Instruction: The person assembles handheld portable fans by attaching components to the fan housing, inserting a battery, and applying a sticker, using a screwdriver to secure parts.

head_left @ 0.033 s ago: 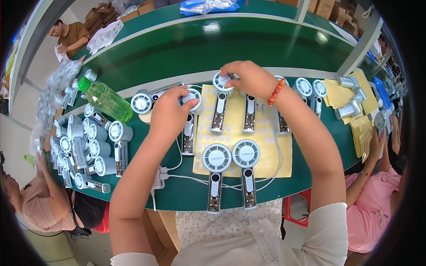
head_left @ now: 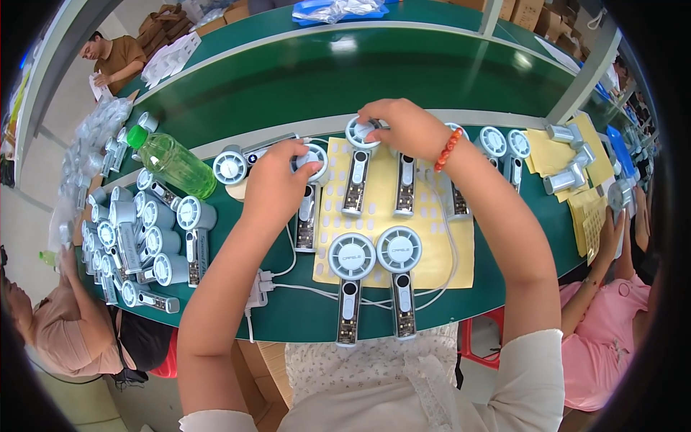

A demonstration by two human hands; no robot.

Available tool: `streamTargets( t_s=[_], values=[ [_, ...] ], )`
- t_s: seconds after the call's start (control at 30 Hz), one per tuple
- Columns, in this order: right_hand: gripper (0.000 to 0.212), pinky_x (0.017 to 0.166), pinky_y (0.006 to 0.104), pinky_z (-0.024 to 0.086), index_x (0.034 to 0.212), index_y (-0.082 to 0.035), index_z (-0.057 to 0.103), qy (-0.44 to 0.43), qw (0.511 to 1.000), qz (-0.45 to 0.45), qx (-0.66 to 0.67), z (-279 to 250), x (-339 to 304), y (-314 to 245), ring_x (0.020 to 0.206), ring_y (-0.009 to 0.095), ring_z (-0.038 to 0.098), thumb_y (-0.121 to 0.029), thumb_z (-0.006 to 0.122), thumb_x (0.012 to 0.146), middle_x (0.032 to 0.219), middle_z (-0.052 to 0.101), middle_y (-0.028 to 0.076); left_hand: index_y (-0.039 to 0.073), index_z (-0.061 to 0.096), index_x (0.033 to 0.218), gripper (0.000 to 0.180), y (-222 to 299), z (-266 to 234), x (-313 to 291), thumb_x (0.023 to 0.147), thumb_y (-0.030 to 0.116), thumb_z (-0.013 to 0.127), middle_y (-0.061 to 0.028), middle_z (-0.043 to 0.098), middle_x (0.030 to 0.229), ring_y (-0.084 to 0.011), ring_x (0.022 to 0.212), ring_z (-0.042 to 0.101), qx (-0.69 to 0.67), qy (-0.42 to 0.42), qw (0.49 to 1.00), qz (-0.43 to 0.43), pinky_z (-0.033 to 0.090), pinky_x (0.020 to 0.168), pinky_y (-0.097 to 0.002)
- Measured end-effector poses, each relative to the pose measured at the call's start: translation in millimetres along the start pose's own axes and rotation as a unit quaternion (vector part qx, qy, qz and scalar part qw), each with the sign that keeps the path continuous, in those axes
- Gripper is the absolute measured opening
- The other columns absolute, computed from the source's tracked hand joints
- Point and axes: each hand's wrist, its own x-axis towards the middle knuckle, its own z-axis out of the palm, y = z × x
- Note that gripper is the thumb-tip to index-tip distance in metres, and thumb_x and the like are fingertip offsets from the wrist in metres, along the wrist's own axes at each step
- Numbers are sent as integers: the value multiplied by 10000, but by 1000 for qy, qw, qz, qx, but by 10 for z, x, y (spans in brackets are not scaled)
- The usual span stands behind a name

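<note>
Reaching with both arms over a green table (head_left: 486, 245). Bending left hand (head_left: 277, 183) over the round head of left-hand fan (head_left: 306, 209), at the left edge of a yellow sheet (head_left: 432, 252) dotted with pale ovals, with thumb and fingers narrowly parted; cannot tell whether gripping. Touching the head of right-hand fan (head_left: 355, 173), at the sheet's far side, with right hand (head_left: 407, 129), with thumb and forefinger also narrowly parted; again, cannot tell how firmly. Wearing orange bracelet (head_left: 448, 149) on right wrist. Just right of right-hand fan, middle fan (head_left: 404, 186), with head hidden behind right hand. Nearer, side by side, near pair (head_left: 352, 258), with hubs facing up and handles down to the table's near edge; on each hub, one short word in block capitals, clear enough to read and alike on both. To the left, heap (head_left: 147, 241) of more fans, with lettering too small to read along one handle's side. Behind heap, green bottle (head_left: 176, 165), tilted. Near left forearm, white adapter (head_left: 259, 291) with cable (head_left: 306, 288) toward near pair.
</note>
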Motion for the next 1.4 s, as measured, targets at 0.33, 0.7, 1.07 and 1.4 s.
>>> streamTargets(
  t_s=[0.33, 0.7, 1.07, 1.4],
  values=[
    [244, 772, 348, 460, 929, -2, 574, 24, 1000, -5, -1, 37, 8, 14, 876, 301, 579, -108, 667, 729, 924, 610, 144, 3, 578, 966, 300, -23, -89, 8, 707, 97, 695, -133, 605, 1034, -309, 950, 579, -50, -60, 997, 12, 464, 812, -339],
    [275, 742, 339, 467, 914, 4, 581, 39, 999, 15, -22, 35, 5, -20, 837, 283, 594, -165, 684, 724, 897, 619, 137, 14, 597, 899, 289, -6, -145, 32, 698, 183, 718, -125, 610, 1042, -299, 867, 599, 29, -92, 995, 4, 474, 755, -340],
    [275, 751, 338, 466, 928, 9, 574, 36, 999, 8, -8, 42, 0, -7, 846, 280, 593, -149, 678, 729, 909, 616, 140, 59, 622, 977, 226, -37, -186, 37, 752, 36, 625, -124, 569, 1125, -279, 987, 562, -11, -137, 989, 59, 469, 784, -323],
    [267, 743, 335, 459, 895, 5, 566, 18, 1000, 20, 15, 17, 18, -16, 834, 279, 582, -150, 692, 719, 886, 607, 137, 54, 610, 987, 231, -7, -202, 33, 764, -8, 602, -121, 566, 1135, -271, 990, 568, 10, -139, 988, 62, 483, 749, -303]
  ],
)
